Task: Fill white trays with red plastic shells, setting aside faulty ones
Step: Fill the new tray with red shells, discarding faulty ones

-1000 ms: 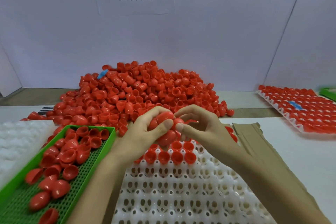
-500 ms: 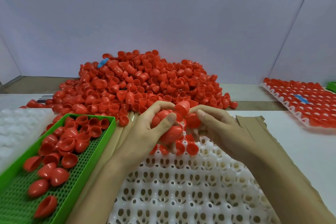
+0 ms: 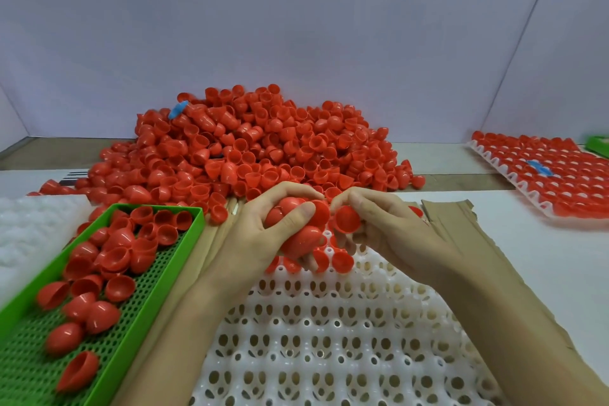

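Observation:
A large heap of red plastic shells (image 3: 250,155) lies at the back of the table. In front of me a white tray (image 3: 329,333) has several shells seated in its far row, the other pockets bare. My left hand (image 3: 263,234) grips a bunch of red shells (image 3: 300,227) above that far row. My right hand (image 3: 389,227) pinches a single red shell (image 3: 346,219) with its hollow side facing me, just right of the bunch. The fingertips of both hands almost meet.
A green perforated tray (image 3: 138,300) with several loose shells sits at the left. White trays (image 3: 29,234) are stacked at the far left. A filled white tray (image 3: 540,175) with a blue piece lies at the right. Brown cardboard (image 3: 461,221) lies under the front tray.
My right hand has drawn one shell out of the bunch and turned it hollow side toward me. The view has tilted down a little; the left hand keeps its bunch.

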